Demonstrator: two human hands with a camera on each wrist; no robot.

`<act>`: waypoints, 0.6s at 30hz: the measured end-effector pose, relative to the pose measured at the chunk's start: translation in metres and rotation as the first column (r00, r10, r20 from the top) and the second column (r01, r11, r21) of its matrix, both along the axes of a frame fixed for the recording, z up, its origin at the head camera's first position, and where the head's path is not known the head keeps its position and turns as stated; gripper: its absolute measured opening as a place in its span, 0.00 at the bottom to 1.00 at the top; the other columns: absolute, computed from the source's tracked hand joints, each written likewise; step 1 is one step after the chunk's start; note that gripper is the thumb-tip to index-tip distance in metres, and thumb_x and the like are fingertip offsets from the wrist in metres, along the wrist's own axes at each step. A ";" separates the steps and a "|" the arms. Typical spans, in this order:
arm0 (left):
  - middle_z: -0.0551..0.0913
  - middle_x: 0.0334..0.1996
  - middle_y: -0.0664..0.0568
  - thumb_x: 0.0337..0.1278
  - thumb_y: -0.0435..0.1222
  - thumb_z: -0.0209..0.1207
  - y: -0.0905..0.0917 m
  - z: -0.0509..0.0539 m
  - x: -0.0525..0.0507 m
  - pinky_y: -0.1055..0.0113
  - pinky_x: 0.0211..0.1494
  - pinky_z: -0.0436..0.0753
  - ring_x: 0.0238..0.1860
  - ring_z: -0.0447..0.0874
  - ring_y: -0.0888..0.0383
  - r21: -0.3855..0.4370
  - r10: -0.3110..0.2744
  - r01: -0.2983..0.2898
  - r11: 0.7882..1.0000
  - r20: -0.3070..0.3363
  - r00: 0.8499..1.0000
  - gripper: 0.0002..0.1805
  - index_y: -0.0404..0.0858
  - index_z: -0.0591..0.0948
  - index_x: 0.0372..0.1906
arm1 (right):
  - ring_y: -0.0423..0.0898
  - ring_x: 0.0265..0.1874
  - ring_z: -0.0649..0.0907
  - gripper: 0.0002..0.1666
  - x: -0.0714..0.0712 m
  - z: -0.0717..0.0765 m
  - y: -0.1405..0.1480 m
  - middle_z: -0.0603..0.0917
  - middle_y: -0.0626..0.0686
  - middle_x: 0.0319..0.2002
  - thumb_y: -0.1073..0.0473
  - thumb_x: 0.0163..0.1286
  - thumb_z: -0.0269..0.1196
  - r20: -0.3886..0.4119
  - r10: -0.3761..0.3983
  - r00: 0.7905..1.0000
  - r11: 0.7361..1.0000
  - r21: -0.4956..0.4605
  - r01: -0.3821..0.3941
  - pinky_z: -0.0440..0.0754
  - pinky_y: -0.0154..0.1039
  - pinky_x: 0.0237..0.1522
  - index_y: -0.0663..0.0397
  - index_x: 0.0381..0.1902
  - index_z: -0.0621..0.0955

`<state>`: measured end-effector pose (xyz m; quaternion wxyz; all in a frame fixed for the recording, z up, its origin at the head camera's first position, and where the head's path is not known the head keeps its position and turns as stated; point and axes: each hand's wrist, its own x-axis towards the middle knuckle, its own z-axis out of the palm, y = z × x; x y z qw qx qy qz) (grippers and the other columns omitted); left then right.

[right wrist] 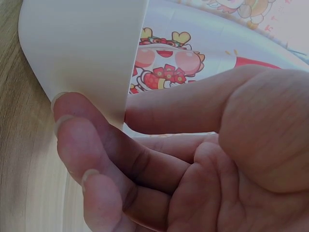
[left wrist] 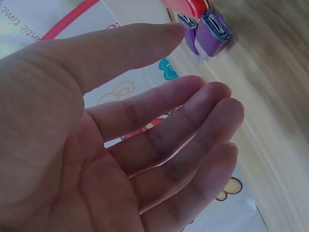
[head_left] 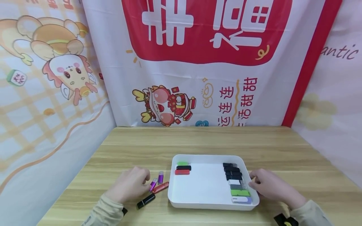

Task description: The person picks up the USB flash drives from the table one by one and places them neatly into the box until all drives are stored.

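My left hand [head_left: 132, 185] is just left of two purple USB flash drives [head_left: 160, 177]. In the left wrist view its fingers are loosely bent, the palm holds nothing, and the purple flash drives [left wrist: 212, 34] lie beyond the thumb. A red flash drive [head_left: 160, 187] and a black flash drive [head_left: 145, 201] lie close to that hand. My right hand [head_left: 268, 185] holds the right rim of a white tray [head_left: 203, 205]. In the right wrist view, its fingers lie along the outer tray wall [right wrist: 82, 48], and the thumb tip is partly hidden behind the edge.
Inside the tray, green, black and red flash drives [head_left: 182, 172] are stacked in a column at upper left. Along the right side runs a row of several black, white, grey and green flash drives [head_left: 240, 192]. Printed cloth [head_left: 175, 75] hangs behind the wooden table [head_left: 135, 141].
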<state>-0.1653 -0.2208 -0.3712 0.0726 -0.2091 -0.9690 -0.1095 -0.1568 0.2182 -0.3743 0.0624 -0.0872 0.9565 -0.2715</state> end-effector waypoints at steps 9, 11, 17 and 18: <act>0.67 0.15 0.62 0.42 0.37 0.67 0.000 -0.004 -0.002 0.66 0.19 0.65 0.17 0.63 0.64 -0.032 -0.018 0.018 0.999 -0.007 1.000 0.13 0.47 0.72 0.18 | 0.46 0.18 0.75 0.11 0.000 -0.003 0.002 0.77 0.49 0.21 0.67 0.64 0.64 -0.012 0.013 1.000 1.000 -0.008 -0.013 0.72 0.39 0.21 0.67 0.44 0.82; 0.65 0.14 0.62 0.42 0.37 0.67 0.000 -0.005 -0.002 0.67 0.18 0.63 0.16 0.61 0.65 -0.040 -0.022 0.021 0.999 -0.011 1.000 0.15 0.48 0.70 0.17 | 0.46 0.17 0.75 0.12 0.000 -0.003 0.002 0.77 0.49 0.21 0.67 0.65 0.64 -0.006 0.012 1.000 1.000 -0.010 -0.012 0.72 0.39 0.20 0.68 0.45 0.82; 0.63 0.13 0.62 0.41 0.39 0.68 0.000 -0.007 -0.001 0.68 0.17 0.60 0.15 0.59 0.66 -0.046 -0.025 0.025 0.999 -0.001 1.000 0.18 0.48 0.68 0.15 | 0.46 0.18 0.75 0.13 -0.001 -0.002 0.001 0.77 0.50 0.22 0.67 0.65 0.64 0.012 -0.002 1.000 1.000 0.001 0.002 0.73 0.40 0.21 0.68 0.46 0.82; 0.64 0.14 0.62 0.41 0.40 0.69 -0.001 -0.008 0.000 0.68 0.17 0.61 0.15 0.60 0.66 -0.043 -0.024 0.024 0.999 0.004 1.000 0.17 0.48 0.69 0.16 | 0.46 0.18 0.75 0.13 -0.001 -0.002 0.001 0.77 0.50 0.22 0.67 0.65 0.64 0.011 -0.002 1.000 1.000 0.003 0.002 0.73 0.40 0.21 0.68 0.46 0.82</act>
